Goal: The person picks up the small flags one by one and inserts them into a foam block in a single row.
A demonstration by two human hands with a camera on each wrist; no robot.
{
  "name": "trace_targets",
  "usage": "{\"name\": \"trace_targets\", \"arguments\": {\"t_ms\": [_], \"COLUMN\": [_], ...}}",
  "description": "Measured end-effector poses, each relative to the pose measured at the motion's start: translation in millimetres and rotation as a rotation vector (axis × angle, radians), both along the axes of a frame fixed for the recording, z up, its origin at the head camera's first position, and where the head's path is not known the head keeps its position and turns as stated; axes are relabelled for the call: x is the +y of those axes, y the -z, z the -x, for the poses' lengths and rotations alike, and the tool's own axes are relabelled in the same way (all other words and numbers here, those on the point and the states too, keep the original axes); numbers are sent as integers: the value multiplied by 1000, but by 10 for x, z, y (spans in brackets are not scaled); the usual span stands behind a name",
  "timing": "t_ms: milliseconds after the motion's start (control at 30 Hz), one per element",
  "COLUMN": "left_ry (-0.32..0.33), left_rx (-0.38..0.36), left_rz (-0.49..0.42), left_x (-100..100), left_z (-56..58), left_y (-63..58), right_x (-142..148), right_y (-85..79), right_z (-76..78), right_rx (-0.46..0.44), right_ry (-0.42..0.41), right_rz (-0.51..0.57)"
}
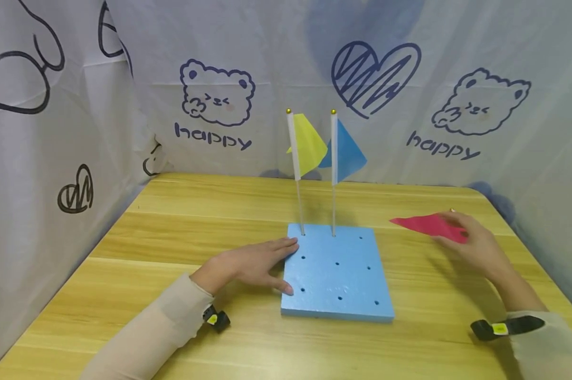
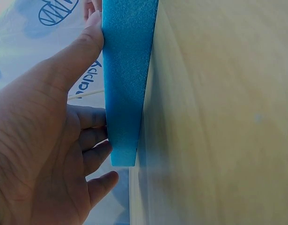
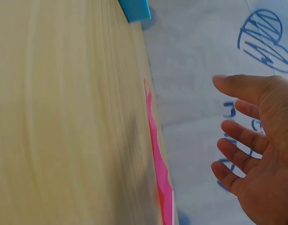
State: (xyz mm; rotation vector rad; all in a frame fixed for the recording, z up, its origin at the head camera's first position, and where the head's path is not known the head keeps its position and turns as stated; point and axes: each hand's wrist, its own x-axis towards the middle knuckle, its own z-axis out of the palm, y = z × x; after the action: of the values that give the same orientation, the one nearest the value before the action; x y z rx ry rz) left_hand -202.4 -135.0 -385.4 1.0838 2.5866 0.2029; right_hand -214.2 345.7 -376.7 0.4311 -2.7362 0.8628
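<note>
A square light-blue board (image 1: 321, 274) with several small holes lies flat. A yellow flag (image 1: 307, 145) and a blue flag (image 1: 350, 153) stand upright in holes along its far edge, on thin white poles with gold ball tops. My left hand (image 1: 255, 264) rests at the board's left side, fingers spread and fingertips over its edge. At the right, my right hand (image 1: 473, 240) is over a pink flag (image 1: 426, 225), partly covering it and hiding most of its pole. The right wrist view shows that hand's fingers (image 3: 242, 131) spread and apart from the pink flag (image 3: 155, 150), which lies low along the table.
The wooden table (image 1: 181, 211) has rounded far corners. White cloth (image 1: 286, 58) with drawn bears and hearts hangs behind it and at both sides. A dark wrist camera (image 1: 506, 328) is strapped on the right sleeve, another camera (image 1: 216, 319) on the left.
</note>
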Motion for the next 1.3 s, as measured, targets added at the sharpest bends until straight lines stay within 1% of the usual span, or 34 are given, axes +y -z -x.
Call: {"name": "trace_targets", "arguments": {"t_ms": [167, 267, 367, 467, 733, 833, 1067, 1300], "left_ry": [-1, 1, 4, 7, 5, 3, 3, 12], "left_rx": [-3, 0, -2, -4, 4, 5, 1, 1], "left_rz": [-8, -12, -9, -10, -5, -1, 0, -10], "left_x": [-2, -2, -1, 0, 1, -3, -7, -7], "left_z": [-4, -3, 0, 3, 7, 7, -4, -9], "left_y": [0, 7, 16, 18, 15, 14, -10, -17], "right_x": [178, 292, 401, 493, 654, 719, 924, 1112], "right_y": [29, 40, 53, 62, 88, 120, 230, 307], "right_z": [-23, -35, -31, -35, -51, -40, -62, -98], "right_rx": [-50, -68, -64, -84, -198, -230, -262, -306], "right_ry": [49, 61, 61, 74, 106, 112, 124, 123], "right_rz": [-4, 2, -7, -21, -71, -86, -115, -99]}}
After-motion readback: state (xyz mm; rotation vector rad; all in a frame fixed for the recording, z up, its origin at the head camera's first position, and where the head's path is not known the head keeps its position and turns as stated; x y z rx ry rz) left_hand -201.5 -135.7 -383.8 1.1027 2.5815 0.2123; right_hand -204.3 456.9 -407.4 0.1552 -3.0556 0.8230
